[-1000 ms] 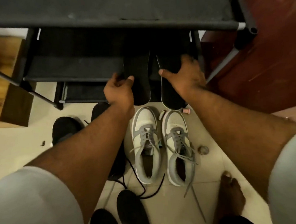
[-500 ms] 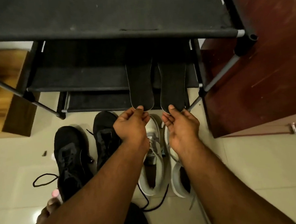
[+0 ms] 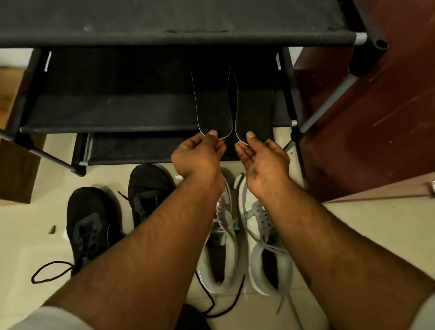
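Black insoles (image 3: 212, 103) lie side by side on the rack's middle shelf (image 3: 104, 111), heels overhanging its front edge, left hand (image 3: 197, 153) and right hand (image 3: 262, 156) each pinching one heel; grey sneakers (image 3: 255, 239) sit on the floor below, apparently without insoles, so probably only the release remains

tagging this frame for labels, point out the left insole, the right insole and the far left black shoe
left insole (image 3: 213, 100), head view, middle of its dark face
right insole (image 3: 254, 103), head view, middle of its dark face
far left black shoe (image 3: 91, 222), head view, on its laced upper
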`<state>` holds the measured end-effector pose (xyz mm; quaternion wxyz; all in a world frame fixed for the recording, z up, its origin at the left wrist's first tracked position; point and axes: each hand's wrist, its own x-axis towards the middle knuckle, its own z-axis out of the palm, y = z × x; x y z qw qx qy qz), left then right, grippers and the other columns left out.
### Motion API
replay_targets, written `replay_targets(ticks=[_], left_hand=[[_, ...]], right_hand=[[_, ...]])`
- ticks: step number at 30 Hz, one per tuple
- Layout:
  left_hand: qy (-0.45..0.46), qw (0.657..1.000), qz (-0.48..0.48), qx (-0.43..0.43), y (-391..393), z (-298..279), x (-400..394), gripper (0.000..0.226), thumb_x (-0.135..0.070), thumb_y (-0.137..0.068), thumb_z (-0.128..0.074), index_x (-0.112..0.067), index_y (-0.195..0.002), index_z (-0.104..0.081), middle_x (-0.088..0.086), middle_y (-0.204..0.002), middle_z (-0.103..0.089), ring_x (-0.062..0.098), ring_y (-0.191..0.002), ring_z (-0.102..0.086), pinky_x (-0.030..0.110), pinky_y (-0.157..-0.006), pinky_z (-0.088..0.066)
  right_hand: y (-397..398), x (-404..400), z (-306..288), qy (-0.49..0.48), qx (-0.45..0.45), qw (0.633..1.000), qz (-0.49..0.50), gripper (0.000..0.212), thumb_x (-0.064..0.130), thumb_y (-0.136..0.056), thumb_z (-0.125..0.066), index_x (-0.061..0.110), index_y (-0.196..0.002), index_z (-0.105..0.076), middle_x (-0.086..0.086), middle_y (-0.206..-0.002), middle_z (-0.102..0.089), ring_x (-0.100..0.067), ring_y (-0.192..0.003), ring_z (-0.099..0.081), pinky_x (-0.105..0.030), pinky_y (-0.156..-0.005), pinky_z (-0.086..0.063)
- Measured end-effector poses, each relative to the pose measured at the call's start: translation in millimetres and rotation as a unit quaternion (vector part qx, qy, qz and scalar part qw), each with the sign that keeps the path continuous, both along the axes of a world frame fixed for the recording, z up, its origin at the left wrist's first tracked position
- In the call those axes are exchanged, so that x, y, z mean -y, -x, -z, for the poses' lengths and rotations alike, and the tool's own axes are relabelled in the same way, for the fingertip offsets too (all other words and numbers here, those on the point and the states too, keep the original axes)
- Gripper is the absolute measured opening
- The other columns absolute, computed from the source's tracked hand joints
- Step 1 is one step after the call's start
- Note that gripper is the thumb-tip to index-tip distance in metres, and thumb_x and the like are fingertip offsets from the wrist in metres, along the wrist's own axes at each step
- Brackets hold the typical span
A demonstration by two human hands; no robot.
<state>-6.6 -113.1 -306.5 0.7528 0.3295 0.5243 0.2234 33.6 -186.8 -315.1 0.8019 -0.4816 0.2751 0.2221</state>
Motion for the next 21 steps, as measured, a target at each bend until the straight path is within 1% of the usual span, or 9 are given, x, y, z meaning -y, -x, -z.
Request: replay_targets(ticks=[3,9,11,13,15,17,18,20,21], left_hand=[[0.003,1.0,-0.008,-0.009,-1.9,2.4,-2.1,0.011,-0.003,-0.087,-0.069,-0.001,-0.098,-0.067,0.015,-0.09,-0.072,0.023,-0.082,-0.073,0.032,-0.073,-0.062],[0.005,1.0,-0.003,-0.002,-6.6,1.0,-0.4,0.007,-0.003,-0.087,-0.069,-0.004,-0.093,-0.066,0.013,-0.088,-0.071,0.024,-0.084,-0.073,0.033,-0.073,-0.062],[0.003,1.0,0.005,0.0,-6.5,-2.9,-1.5,0.009,-0.005,-0.087,-0.07,-0.003,-0.093,-0.065,0.012,-0.088,-0.07,0.022,-0.083,-0.072,0.032,-0.074,-0.061],[-0.002,1.0,0.017,-0.005,1.0,-4.7,-5.7,0.017,-0.012,-0.085,-0.074,-0.002,-0.097,-0.066,0.013,-0.09,-0.072,0.02,-0.084,-0.073,0.031,-0.074,-0.061],[0.009,1.0,0.021,-0.013,22.1,-4.0,-3.4,0.019,-0.015,-0.084,-0.075,-0.002,-0.096,-0.068,0.014,-0.09,-0.073,0.019,-0.083,-0.074,0.029,-0.074,-0.061],[0.026,0.998,0.018,-0.046,64.0,1.9,10.3,0.011,-0.011,-0.086,-0.073,-0.002,-0.089,-0.068,0.014,-0.086,-0.072,0.02,-0.077,-0.073,0.028,-0.071,-0.06],[0.034,0.998,0.015,-0.058,85.7,4.9,19.0,0.006,-0.006,-0.087,-0.071,-0.002,-0.086,-0.067,0.014,-0.083,-0.071,0.021,-0.073,-0.071,0.028,-0.069,-0.06],[0.047,0.993,0.001,-0.105,139.2,11.0,39.0,0.011,0.001,-0.09,-0.064,-0.003,-0.08,-0.064,0.014,-0.077,-0.066,0.022,-0.066,-0.066,0.027,-0.062,-0.06],[0.049,0.99,-0.009,-0.129,170.0,12.9,50.3,0.014,0.004,-0.091,-0.061,-0.004,-0.079,-0.061,0.014,-0.075,-0.064,0.022,-0.063,-0.063,0.025,-0.058,-0.058]], right_hand=[[-5.5,-2.2,2.1,-0.004,0.007,1.0,-0.003,0.012,0.001,-0.085,-0.067,0.006,-0.095,-0.064,-0.011,-0.088,-0.07,-0.021,-0.081,-0.07,-0.026,-0.068,-0.058],[-12.9,-1.5,1.2,0.009,0.022,1.0,-0.01,0.015,0.004,-0.084,-0.069,0.004,-0.097,-0.062,-0.012,-0.091,-0.069,-0.023,-0.086,-0.07,-0.027,-0.07,-0.058],[-11.2,2.0,-2.2,0.013,0.017,1.0,-0.021,0.019,0.009,-0.084,-0.071,0.003,-0.098,-0.06,-0.015,-0.095,-0.069,-0.023,-0.089,-0.07,-0.03,-0.074,-0.059],[-1.4,10.3,-7.4,0.027,0.009,0.998,-0.052,0.023,0.017,-0.084,-0.071,0.004,-0.099,-0.061,-0.017,-0.101,-0.068,-0.023,-0.092,-0.069,-0.033,-0.082,-0.058],[22.2,25.2,-9.6,0.07,-0.002,0.993,-0.096,0.024,0.017,-0.084,-0.071,0.004,-0.102,-0.063,-0.016,-0.103,-0.068,-0.022,-0.094,-0.069,-0.034,-0.085,-0.057],[63.6,46.2,-8.7,0.113,-0.013,0.984,-0.139,0.024,0.008,-0.084,-0.07,0.001,-0.106,-0.063,-0.015,-0.1,-0.069,-0.022,-0.09,-0.069,-0.033,-0.083,-0.057],[84.3,55.3,-8.3,0.121,-0.013,0.981,-0.152,0.022,0.004,-0.085,-0.069,-0.001,-0.105,-0.063,-0.015,-0.096,-0.069,-0.022,-0.086,-0.068,-0.032,-0.081,-0.057],[134.7,72.1,-7.8,0.136,-0.02,0.975,-0.174,0.012,-0.003,-0.084,-0.066,0.002,-0.094,-0.062,-0.014,-0.083,-0.066,-0.022,-0.074,-0.064,-0.031,-0.073,-0.057],[162.7,81.5,-5.2,0.152,-0.025,0.97,-0.187,0.012,-0.006,-0.083,-0.065,0.004,-0.088,-0.062,-0.013,-0.077,-0.063,-0.021,-0.068,-0.062,-0.03,-0.068,-0.055]])
